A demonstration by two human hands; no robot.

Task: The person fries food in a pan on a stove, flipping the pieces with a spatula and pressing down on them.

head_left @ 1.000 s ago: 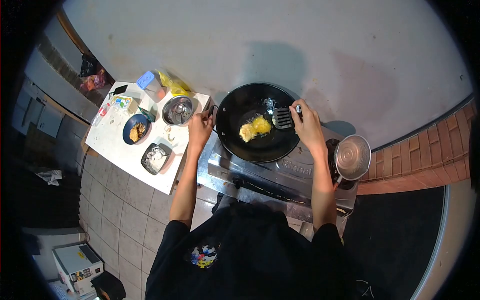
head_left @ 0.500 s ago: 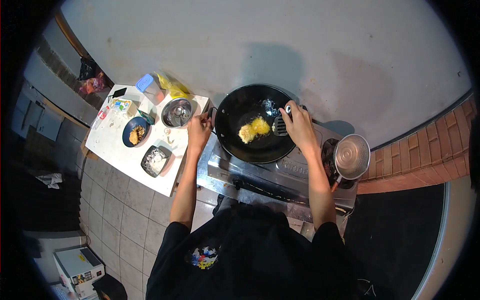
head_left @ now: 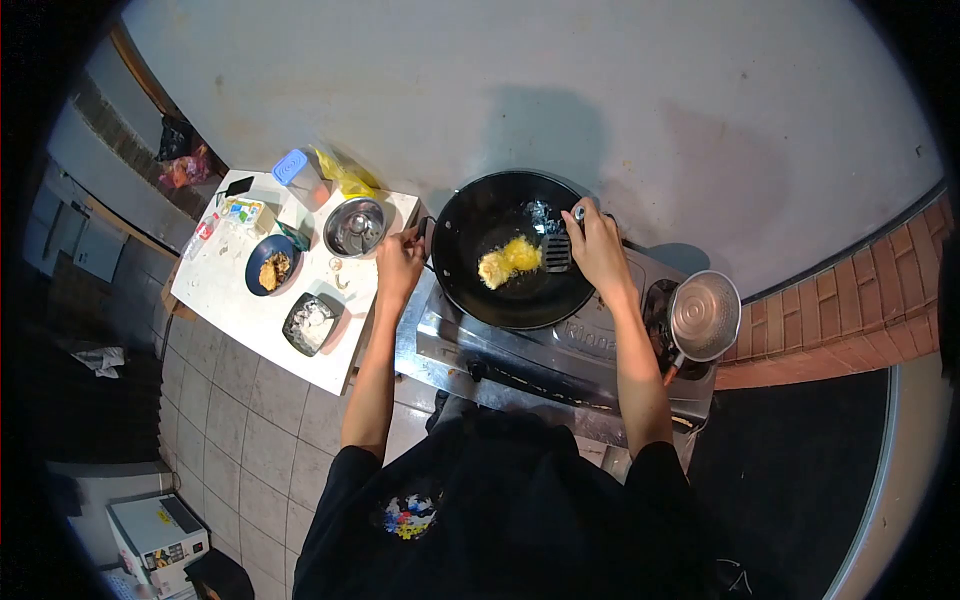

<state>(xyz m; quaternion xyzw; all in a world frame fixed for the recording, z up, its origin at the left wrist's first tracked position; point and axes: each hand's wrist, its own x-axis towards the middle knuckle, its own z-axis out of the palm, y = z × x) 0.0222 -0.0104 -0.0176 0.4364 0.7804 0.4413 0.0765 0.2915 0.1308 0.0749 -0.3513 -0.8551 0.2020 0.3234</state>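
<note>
A black wok (head_left: 480,300) sits on the gas stove (head_left: 450,335), and yellow battered food (head_left: 510,261) lies frying in its middle. My left hand (head_left: 400,262) is closed around the wok's handle on the left side. In my right hand (head_left: 600,255) is a slotted spatula (head_left: 556,253), its black head inside the wok, just right of the food. The spatula's handle is mostly covered by my fingers.
Left of the stove, a white table (head_left: 220,315) carries a metal bowl (head_left: 354,227), a dark plate of fried food (head_left: 257,252), a square bowl of white flour (head_left: 309,324) and a lidded plastic container (head_left: 300,178). A saucepan (head_left: 705,315) stands on the right burner.
The spatula head has shifted slightly left and up, closer to the food. My left hand still holds the wok handle in the same place.
</note>
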